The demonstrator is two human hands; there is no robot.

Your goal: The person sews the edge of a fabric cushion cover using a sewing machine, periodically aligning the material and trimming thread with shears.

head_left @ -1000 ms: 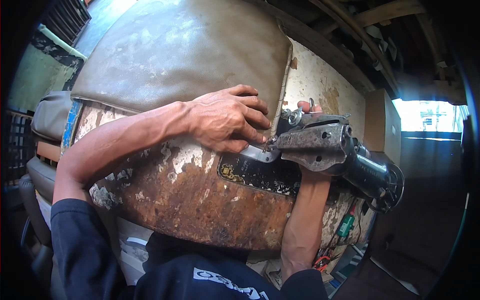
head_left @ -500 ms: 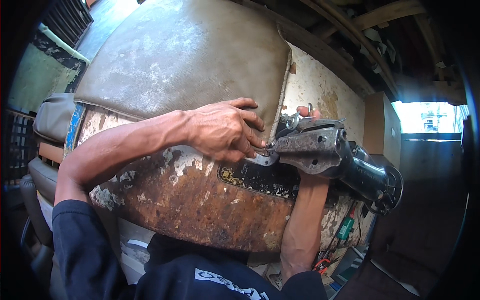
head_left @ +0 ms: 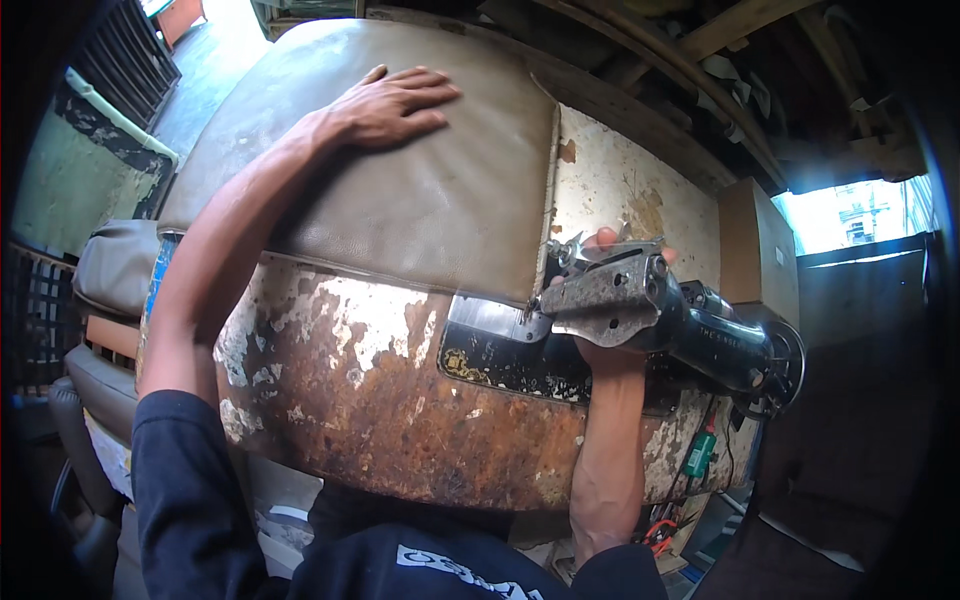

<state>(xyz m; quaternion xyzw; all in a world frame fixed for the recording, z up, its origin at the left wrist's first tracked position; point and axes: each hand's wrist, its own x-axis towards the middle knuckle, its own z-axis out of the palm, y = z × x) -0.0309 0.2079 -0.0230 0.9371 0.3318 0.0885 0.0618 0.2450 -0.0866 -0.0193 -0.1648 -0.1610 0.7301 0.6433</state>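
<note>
My left hand (head_left: 395,108) lies open, palm down, on the upper part of a brown leather-like cushion cover (head_left: 420,210). The cover's right edge, with a seam along it, meets the presser foot and metal plate of an old black sewing machine (head_left: 725,342), whose head has a worn grey metal end. My right hand (head_left: 615,355) reaches under and behind that head. A few fingertips show beyond it; the rest of the fingers and whatever they touch are hidden.
The worn, flaking worktable (head_left: 390,450) carries the machine. A cardboard box (head_left: 760,250) stands at the right, and a green object (head_left: 700,455) hangs near the table's right edge with cords. Padded brown pieces (head_left: 120,260) are stacked at the left. Wooden beams run along the top right.
My left hand has moved from beside the presser foot up onto the middle of the cover, flattening out. The cover sits slightly lower and further left. My right hand stays behind the machine head.
</note>
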